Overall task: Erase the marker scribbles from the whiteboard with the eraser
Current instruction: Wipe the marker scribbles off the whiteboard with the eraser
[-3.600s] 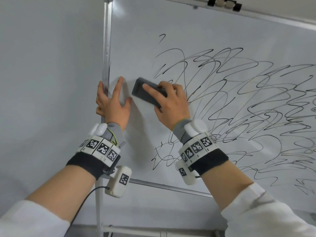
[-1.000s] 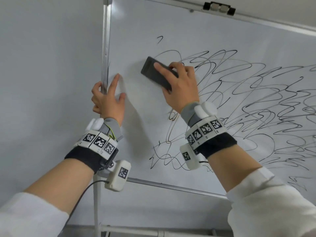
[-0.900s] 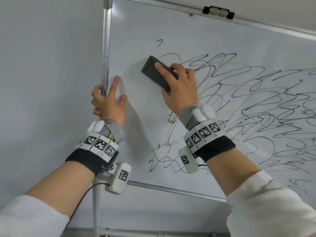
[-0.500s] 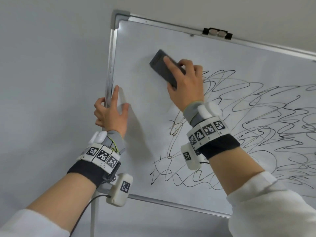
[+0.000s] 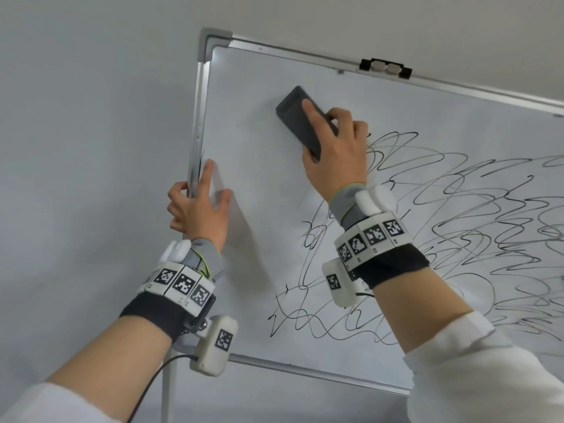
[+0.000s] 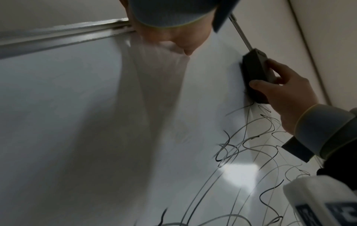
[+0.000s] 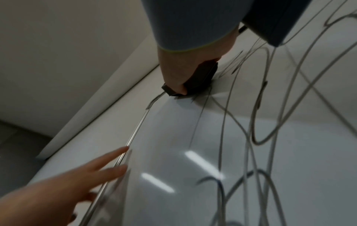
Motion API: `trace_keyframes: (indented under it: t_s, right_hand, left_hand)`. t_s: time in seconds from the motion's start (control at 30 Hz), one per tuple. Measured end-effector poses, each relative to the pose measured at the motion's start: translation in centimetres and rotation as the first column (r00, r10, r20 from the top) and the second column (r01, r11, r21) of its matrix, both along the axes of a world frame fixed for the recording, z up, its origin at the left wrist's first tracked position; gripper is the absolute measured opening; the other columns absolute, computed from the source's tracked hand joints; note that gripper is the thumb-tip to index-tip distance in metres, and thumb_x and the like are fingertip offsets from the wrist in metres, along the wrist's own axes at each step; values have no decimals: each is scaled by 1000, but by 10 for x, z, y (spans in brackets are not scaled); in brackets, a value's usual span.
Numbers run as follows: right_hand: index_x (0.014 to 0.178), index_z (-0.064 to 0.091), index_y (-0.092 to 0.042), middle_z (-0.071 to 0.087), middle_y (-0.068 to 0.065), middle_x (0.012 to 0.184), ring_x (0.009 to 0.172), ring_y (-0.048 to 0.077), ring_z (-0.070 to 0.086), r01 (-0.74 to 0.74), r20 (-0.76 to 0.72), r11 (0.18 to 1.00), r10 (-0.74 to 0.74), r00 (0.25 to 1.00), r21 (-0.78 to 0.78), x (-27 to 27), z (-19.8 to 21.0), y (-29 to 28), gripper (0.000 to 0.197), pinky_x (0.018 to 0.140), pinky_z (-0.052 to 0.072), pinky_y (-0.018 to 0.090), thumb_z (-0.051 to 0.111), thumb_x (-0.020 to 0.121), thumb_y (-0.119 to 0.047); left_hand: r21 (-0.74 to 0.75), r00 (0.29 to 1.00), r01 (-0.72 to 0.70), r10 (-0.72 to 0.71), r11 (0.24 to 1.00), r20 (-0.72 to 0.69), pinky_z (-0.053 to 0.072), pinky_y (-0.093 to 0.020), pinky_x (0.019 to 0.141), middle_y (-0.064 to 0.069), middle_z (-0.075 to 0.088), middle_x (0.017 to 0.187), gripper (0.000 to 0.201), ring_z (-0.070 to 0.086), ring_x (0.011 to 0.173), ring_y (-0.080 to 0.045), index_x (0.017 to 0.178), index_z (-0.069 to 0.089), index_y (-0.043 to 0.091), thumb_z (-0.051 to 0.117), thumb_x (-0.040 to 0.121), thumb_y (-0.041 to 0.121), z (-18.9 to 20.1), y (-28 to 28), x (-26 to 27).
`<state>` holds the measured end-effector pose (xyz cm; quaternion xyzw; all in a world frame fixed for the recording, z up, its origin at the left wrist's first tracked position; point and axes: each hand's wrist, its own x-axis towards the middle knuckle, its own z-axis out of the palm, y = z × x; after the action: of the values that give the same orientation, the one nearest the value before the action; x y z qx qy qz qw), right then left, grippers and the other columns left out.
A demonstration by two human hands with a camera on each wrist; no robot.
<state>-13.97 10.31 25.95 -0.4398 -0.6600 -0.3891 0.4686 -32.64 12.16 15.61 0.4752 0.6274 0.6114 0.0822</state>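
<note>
Both arms raised; right hand (image 5: 335, 148) gripping, left hand (image 5: 198, 209) braced.

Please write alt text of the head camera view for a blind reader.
The right hand presses a dark eraser flat on the whiteboard, left of black scribbles. The left hand grips the board's left frame.

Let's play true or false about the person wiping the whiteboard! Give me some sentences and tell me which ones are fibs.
1. The right hand holds the eraser against the whiteboard. True.
2. The left hand holds a marker. False: it grips the board's left frame edge.
3. The scribbles are all gone. False: many remain to the right of and below the eraser.
4. The eraser is dark grey. True.
5. The eraser is near the board's bottom edge. False: it is near the top.
</note>
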Motion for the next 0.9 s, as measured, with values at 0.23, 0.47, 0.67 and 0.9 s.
trace_keyframes:
  t_s: [0.23, 0.47, 0.67, 0.9]
  right_hand:
    - [130, 55, -17, 57, 18, 107, 79, 37, 49, 7, 25, 1000, -7, 1000, 18, -15, 2, 1, 63, 69, 47, 38, 71, 69, -14]
    - [130, 55, -20, 57, 15, 111, 82, 36, 49, 2, 106, 999, 1, 994, -32, -11, -5, -2, 62, 70, 48, 38, 70, 70, -13]
    - [132, 52, -20, 55, 14, 115, 85, 36, 48, 99, -39, 995, -97, 994, 35, 25, 3, -3, 59, 77, 38, 30, 67, 75, -17]
    - [128, 52, -24, 54, 10, 115, 84, 31, 45, 2, 233, 993, 26, 972, -120, 31, -54, -10, 58, 72, 47, 37, 61, 72, -21]
  left_hand:
    - [12, 999, 4, -4, 1000, 37, 23, -44, 100, -5, 26, 133, 53, 31, 114, -30, 129, 36, 56, 60, 84, 42, 1, 3, -4]
    - [13, 1000, -2, 2, 1000, 23, 22, -46, 101, -6, 27, 133, 52, 31, 115, -31, 129, 38, 55, 60, 84, 41, 0, 3, -2]
    - [30, 1000, -10, 9, 1000, 22, 23, -45, 102, -7, 27, 134, 53, 31, 116, -30, 130, 39, 51, 62, 83, 41, -2, 5, -1]
    - [70, 999, -10, 7, 998, 38, 26, -47, 106, -9, 23, 138, 66, 30, 122, -30, 134, 36, 47, 68, 76, 47, -2, 6, 8]
